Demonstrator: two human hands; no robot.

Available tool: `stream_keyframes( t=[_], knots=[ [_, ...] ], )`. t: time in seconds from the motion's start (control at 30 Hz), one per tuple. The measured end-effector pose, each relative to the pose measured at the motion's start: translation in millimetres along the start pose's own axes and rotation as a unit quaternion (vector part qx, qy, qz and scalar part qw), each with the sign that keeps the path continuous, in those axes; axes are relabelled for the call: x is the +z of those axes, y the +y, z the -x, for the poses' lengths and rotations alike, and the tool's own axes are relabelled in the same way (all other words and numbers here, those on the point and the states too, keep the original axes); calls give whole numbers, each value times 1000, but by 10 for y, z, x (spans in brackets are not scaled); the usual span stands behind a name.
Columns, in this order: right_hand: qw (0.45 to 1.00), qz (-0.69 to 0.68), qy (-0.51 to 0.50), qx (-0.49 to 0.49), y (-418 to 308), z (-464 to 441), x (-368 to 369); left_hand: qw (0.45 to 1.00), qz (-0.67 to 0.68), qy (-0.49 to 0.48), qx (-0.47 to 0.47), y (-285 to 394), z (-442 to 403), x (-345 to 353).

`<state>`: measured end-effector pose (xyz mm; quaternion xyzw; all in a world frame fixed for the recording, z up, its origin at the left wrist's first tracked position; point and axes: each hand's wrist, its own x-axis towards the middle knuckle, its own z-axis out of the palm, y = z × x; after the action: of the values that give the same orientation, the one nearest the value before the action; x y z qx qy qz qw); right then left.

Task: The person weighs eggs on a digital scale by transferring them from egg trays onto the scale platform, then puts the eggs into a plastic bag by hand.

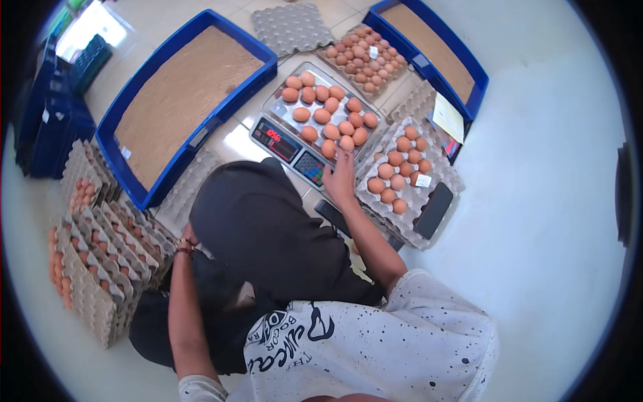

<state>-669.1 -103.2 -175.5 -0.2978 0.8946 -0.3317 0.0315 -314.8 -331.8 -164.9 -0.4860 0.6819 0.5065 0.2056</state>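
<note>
**Right fingertips at an egg on the scale, left hand low by the knee**

The metal pan (277,107) of my weighing scale (295,156) is bounded closely. On its left, the wall of a blue box (231,110) stands near, with a narrow strip of tiles between. On its right, an egg tray (442,171) with brown eggs and a black phone (434,211) sits just beside. Beyond this tray, the pale floor (536,167) spreads wide to the right.

My right hand (339,177) reaches to the near edge of the pan, where loose eggs (321,116) lie. Its fingers are extended and the tips meet the nearest egg (346,143); whether they grip it, I cannot tell. My left hand (189,236) is beside my dark trouser leg (248,201), near the stacked egg trays (120,268). It is partly hidden, so I cannot tell how far it is open.
</note>
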Motion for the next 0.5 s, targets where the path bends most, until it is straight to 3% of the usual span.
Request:
stream_keyframes(
  t=[0.1, 0.17, 0.2, 0.23, 0.27, 0.4, 0.5],
  knots=[
    [998, 44, 14, -53, 57, -183, 149, 995, -69, 4, 77, 290, 294, -328],
    [994, 105, -2, -13, 302, -291, 422, 976, -155, 67, 138, 345, 633, -553],
    [990, 125, 5, -62, 474, -341, 535, 964, -175, 123, 159, 445, 895, -601],
    [995, 60, -35, -69, 478, -434, 513, 979, -145, 81, 119, 569, 1085, -728],
    [996, 27, -56, -63, 494, -498, 470, 975, -140, 101, 140, 487, 1201, -754],
    [988, -102, -100, 59, 329, -467, 220, 973, -114, 115, 163, 432, 1681, -822],
    [920, -299, -130, 216, 128, -396, -18, 971, -140, 115, 158, 445, 1840, -817]
  ],
)
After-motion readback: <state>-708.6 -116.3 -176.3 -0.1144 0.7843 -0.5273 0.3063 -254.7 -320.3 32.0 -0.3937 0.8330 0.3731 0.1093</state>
